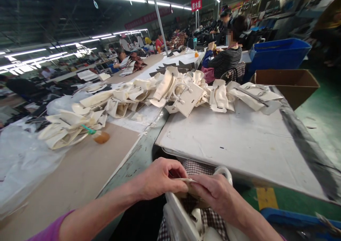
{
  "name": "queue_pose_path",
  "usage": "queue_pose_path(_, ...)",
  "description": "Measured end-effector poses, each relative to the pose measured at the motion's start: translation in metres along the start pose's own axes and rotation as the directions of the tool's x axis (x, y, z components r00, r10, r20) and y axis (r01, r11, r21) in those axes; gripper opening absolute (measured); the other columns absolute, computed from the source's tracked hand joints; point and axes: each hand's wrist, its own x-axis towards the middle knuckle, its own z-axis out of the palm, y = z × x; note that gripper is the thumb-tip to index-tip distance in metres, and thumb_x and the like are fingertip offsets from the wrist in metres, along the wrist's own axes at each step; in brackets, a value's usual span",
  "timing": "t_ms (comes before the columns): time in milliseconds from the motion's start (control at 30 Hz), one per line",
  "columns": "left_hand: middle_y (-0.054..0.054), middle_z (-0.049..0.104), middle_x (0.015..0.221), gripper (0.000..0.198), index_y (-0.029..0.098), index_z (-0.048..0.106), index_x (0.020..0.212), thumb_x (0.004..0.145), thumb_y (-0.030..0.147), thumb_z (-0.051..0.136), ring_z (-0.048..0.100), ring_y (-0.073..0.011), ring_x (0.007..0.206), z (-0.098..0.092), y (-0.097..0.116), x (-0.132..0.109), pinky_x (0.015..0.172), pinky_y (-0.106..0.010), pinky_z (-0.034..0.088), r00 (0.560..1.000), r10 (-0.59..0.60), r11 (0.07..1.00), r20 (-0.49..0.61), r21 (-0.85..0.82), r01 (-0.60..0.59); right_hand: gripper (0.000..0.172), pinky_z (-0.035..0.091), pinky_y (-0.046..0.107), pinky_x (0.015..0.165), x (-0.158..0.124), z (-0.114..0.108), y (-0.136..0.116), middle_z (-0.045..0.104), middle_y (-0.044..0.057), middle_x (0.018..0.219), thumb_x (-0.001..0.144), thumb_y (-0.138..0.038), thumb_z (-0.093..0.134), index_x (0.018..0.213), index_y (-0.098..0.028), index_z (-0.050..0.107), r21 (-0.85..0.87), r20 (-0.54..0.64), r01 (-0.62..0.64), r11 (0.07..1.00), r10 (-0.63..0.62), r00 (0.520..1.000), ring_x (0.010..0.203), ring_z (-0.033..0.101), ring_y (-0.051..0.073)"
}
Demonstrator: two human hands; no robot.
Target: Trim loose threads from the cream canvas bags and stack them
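Note:
A cream handbag rests on my lap over a checked cloth, its handle rising behind my right hand. My left hand pinches a thin cream edge between thumb and fingers. Opposite it, my right hand has its fingers closed on the same edge, close to the left fingertips. The edge appears to belong to the bag; my hands hide much of it. In front of me, a finished-looking cream handbag leans against a heap of cream bag pieces across the tables.
A bottle of amber liquid with a green nozzle lies on the left table. Clear plastic sheeting is at far left. Beyond the white table sits a co-worker, near a blue bin and brown box.

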Motion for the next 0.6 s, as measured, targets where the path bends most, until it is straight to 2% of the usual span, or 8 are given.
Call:
queue_pose_path(167, 0.001, 0.067, 0.078, 0.018, 0.017, 0.072, 0.087, 0.080, 0.031, 0.063, 0.056, -0.0126, 0.071, 0.005, -0.001, -0.005, 0.064, -0.019, 0.041, 0.998, 0.024, 1.000, -0.062, -0.011, -0.025, 0.029, 0.043, 0.021, 0.061, -0.005, 0.006, 0.004, 0.068, 0.004, 0.075, 0.100, -0.028, 0.037, 0.097, -0.019, 0.065, 0.018, -0.051, 0.053, 0.998, -0.052, 0.997, 0.065, 0.062, 0.013)
queue_pose_path(367, 0.000, 0.066, 0.076, 0.017, 0.017, 0.072, 0.081, 0.086, 0.024, 0.058, 0.056, -0.0119, 0.070, 0.010, -0.005, -0.008, 0.066, -0.021, 0.041, 0.981, 0.148, 0.983, -0.128, 0.127, -0.132, 0.032, 0.044, 0.021, 0.062, -0.004, 0.012, 0.004, 0.064, 0.005, 0.069, 0.101, -0.025, 0.032, 0.093, -0.017, 0.062, -0.025, -0.074, 0.112, 0.993, -0.113, 0.991, 0.067, 0.064, 0.014)
queue_pose_path(600, -0.003, 0.065, 0.069, 0.021, 0.015, 0.068, 0.073, 0.086, 0.020, 0.053, 0.055, -0.0136, 0.068, 0.021, -0.009, -0.003, 0.068, -0.024, 0.042, 0.894, 0.384, 0.885, -0.230, 0.367, -0.286, 0.030, 0.045, 0.022, 0.062, -0.006, 0.014, 0.004, 0.064, 0.005, 0.069, 0.100, -0.020, 0.031, 0.095, -0.015, 0.059, -0.059, -0.116, 0.136, 0.989, -0.142, 0.983, 0.068, 0.065, 0.015)
